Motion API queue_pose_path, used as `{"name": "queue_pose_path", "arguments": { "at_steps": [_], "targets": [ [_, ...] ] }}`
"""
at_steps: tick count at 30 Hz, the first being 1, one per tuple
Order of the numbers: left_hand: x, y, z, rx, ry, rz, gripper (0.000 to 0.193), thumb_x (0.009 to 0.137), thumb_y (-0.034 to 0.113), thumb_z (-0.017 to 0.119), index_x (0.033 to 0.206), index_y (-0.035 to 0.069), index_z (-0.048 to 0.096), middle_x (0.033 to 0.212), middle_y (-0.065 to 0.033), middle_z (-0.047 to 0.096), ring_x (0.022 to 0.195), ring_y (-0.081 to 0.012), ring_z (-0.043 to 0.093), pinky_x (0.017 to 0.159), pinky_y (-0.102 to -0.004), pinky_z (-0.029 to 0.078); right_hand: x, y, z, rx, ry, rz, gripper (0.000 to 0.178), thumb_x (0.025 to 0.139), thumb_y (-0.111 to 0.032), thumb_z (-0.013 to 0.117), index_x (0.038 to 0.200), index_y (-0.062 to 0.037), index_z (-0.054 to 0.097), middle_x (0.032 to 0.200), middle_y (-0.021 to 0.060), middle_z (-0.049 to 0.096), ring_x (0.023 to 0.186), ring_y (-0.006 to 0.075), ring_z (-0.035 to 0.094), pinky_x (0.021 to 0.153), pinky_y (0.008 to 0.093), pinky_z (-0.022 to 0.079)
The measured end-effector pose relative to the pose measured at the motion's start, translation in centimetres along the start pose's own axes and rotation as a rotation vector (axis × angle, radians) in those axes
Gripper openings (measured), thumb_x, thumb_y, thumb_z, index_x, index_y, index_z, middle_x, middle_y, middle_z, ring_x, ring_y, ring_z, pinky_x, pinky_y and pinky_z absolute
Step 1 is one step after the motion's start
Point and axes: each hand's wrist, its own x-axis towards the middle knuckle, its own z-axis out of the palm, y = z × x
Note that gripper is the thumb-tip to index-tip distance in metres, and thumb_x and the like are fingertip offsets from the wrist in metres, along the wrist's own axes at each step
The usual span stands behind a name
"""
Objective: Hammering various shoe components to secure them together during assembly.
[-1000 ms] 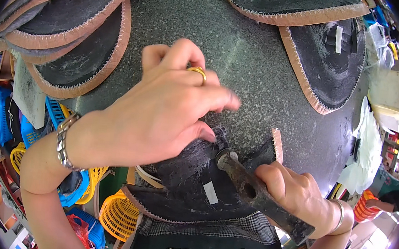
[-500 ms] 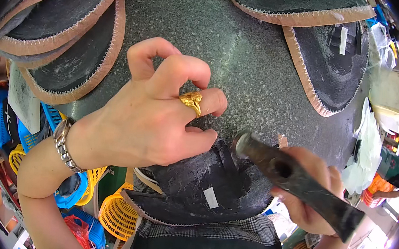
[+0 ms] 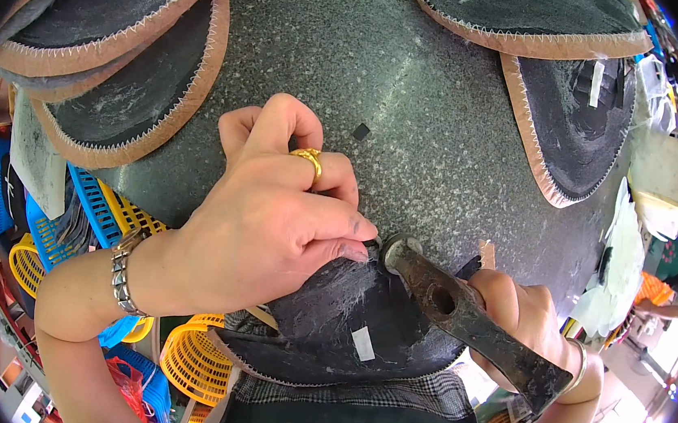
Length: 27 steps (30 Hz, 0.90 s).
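A black stitched piece (image 3: pixel 321 316) with a pale edging and a small white tag lies at the table's near edge, against my apron. My left hand (image 3: pixel 282 206), with a gold ring and a metal watch, pinches the far edge of that piece between thumb and forefinger. A worn steel hammer (image 3: pixel 476 314) is gripped in my right hand (image 3: pixel 520 323). Its round face rests at or just above the piece's far edge, right beside my left fingertips; whether it touches is hard to tell. Most of the handle is hidden by the hand.
Similar black pieces with tan zigzag-stitched rims (image 3: pixel 133 102) overlap at the far left; more (image 3: pixel 568 119) lie at the far right. A small dark square (image 3: pixel 361 131) sits on the speckled table (image 3: pixel 433 163). Yellow baskets (image 3: pixel 198 359), blue baskets (image 3: pixel 95 204) and a whitish container (image 3: pixel 668 182) stand around it.
My left hand has come down and closed its thumb and forefinger on the piece's edge. The hammer has moved left toward those fingertips. A small dark square now shows on the table.
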Motion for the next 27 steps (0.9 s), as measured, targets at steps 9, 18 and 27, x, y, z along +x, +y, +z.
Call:
{"name": "queue_pose_path", "arguments": {
  "at_steps": [9, 18, 27],
  "targets": [
    [-1.3, 1.4, 0.1, 0.393, 0.047, 0.183, 0.022, 0.057, 0.021, 0.074, 0.079, 0.020, 0.071, 0.083, 0.0121, 0.055, 0.086, -0.0203, 0.039, 0.071, -0.0425, 0.025, 0.4, 0.0, -0.1, 0.173, 0.153, -0.005, 0.018, 0.075, -0.007, 0.062, 0.088, -0.0022, 0.050, 0.061, 0.0067, 0.047, 0.042, 0.0213, 0.053, 0.035, 0.0331, 0.042],
    [-1.6, 2.0, 0.0, 0.361, 0.032, -0.033, 0.025, 0.058, 0.024, 0.076, 0.082, 0.021, 0.071, 0.083, 0.0118, 0.056, 0.085, -0.0206, 0.039, 0.073, -0.0408, 0.026, 0.6, 0.0, -0.6, -0.151, -0.021, -0.115, 0.017, 0.075, -0.007, 0.061, 0.085, -0.0029, 0.047, 0.061, 0.0085, 0.047, 0.043, 0.0208, 0.054, 0.035, 0.0330, 0.043],
    [-2.2, 1.7, 0.9, 0.012, 0.098, -0.178, 0.025, 0.059, 0.013, 0.081, 0.082, 0.019, 0.072, 0.076, 0.0099, 0.058, 0.083, -0.0213, 0.039, 0.076, -0.0346, 0.026, 1.5, -0.2, -1.2, 0.034, 0.002, -0.069, 0.014, 0.077, -0.004, 0.061, 0.085, -0.0022, 0.050, 0.063, 0.0082, 0.050, 0.047, 0.0218, 0.057, 0.038, 0.0325, 0.044]
  ]
}}
